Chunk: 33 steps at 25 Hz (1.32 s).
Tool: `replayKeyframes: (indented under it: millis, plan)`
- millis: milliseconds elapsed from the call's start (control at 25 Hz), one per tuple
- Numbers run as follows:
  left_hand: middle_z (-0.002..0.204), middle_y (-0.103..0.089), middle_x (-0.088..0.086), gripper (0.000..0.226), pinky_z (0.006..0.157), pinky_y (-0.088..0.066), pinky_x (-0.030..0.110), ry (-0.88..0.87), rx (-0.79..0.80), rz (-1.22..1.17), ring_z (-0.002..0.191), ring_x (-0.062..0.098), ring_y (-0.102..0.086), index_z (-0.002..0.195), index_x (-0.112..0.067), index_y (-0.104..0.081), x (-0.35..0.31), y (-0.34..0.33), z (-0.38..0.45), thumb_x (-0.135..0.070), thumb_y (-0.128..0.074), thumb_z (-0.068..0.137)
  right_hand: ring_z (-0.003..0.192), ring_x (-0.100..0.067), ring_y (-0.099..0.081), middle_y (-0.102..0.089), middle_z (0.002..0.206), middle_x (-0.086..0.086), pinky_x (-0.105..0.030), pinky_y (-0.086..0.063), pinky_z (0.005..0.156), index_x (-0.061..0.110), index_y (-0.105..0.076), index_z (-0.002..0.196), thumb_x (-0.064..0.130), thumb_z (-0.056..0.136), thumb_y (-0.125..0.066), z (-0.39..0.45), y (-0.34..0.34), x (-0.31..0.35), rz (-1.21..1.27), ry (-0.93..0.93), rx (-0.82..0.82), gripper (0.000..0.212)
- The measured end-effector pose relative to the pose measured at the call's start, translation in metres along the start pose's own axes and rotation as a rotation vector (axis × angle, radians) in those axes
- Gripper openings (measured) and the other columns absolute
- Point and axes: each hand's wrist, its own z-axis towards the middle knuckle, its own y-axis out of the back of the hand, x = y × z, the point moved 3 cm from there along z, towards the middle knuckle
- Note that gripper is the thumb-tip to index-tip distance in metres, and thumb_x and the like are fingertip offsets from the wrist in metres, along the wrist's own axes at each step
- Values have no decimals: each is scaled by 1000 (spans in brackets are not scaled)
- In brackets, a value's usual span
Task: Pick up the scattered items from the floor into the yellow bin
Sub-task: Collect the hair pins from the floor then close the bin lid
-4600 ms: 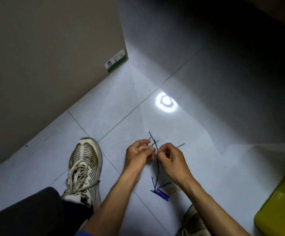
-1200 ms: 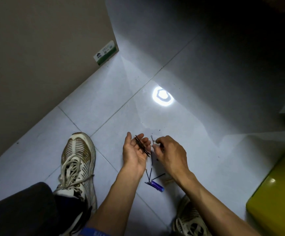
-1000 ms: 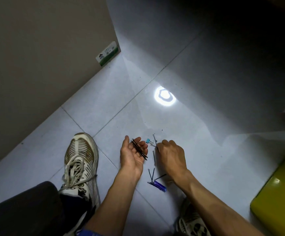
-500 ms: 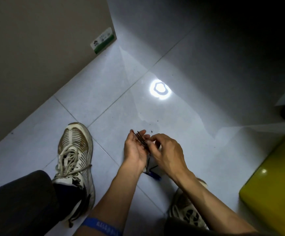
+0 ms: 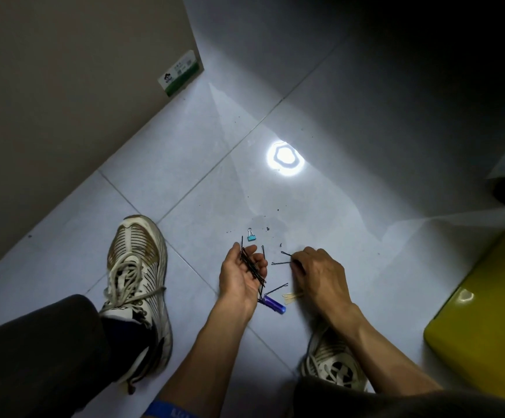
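My left hand (image 5: 239, 279) cups a bundle of pins (image 5: 252, 264) in half-curled fingers, my right hand (image 5: 320, 274) pinches one pin (image 5: 281, 262) on the floor (image 5: 185, 164), so the clip (image 5: 251, 235), purple tube (image 5: 273, 303) and other pins are left, with nothing visibly in the bin (image 5: 486, 321) by the right edge.

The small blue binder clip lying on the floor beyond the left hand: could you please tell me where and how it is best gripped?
Pinch the blue binder clip from above by its blue body, across the two flat faces. Its wire loops point away from the person and look too thin and springy to hold well. It lies alone on the tile floor, so there is room either side for fingertips.
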Motion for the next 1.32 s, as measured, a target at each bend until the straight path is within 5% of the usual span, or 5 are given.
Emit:
replayKeyframes:
  millis: [280, 520, 720, 1080, 1320]
  plan:
    - [67, -67, 7, 35, 64, -50, 28, -20, -30, 38, 60, 18, -65, 90, -5, -66, -1, 2, -1, -34, -49, 99, 79, -29, -58, -59, 95, -8, -32, -32, 57, 10, -51, 103, 19, 92, -43, 24, -11, 20, -173, -45, 171, 16]
    - [74, -70, 8, 38, 67, -52, 32, -4, -13, 72, 67, 20, -67, 90, -6, -68, 7, -5, 3, -38, -49, 98, 68, -22, -54, -58, 76, 3, -32, -35, 55, 20, -44, 83, 34, 88, -47, 13, 11, 31, 409, -143, 148, 15]
    - [70, -69, 7, 39, 61, -51, 29, 23, 24, 42, 64, 19, -66, 91, -6, -67, 6, -5, -3, -38, -46, 99, 71, -17, -57, -62, 76, 8, -29, -37, 56, 25, -54, 81, 37, 89, -52, 7, 12, 39, 474, -177, 14, 15]
    - [57, -55, 5, 18, 45, -36, 24, 17, -83, 156, 46, 15, -49, 83, -5, -64, -2, 18, -11, -17, -53, 92, 78, -29, -60, -65, 88, -7, -33, -32, 57, 12, -59, 85, 22, 94, -47, 23, -20, 52, 5, -17, 65, 19]
    - [68, -56, -6, 9, 58, -38, 25, -443, -291, 865, 63, 16, -50, 75, -16, -59, -45, 14, 7, -20, -64, 82, 73, -30, -60, -66, 82, -6, -31, -35, 59, 13, -48, 75, 22, 80, -50, 19, -24, 40, 96, -174, 140, 10]
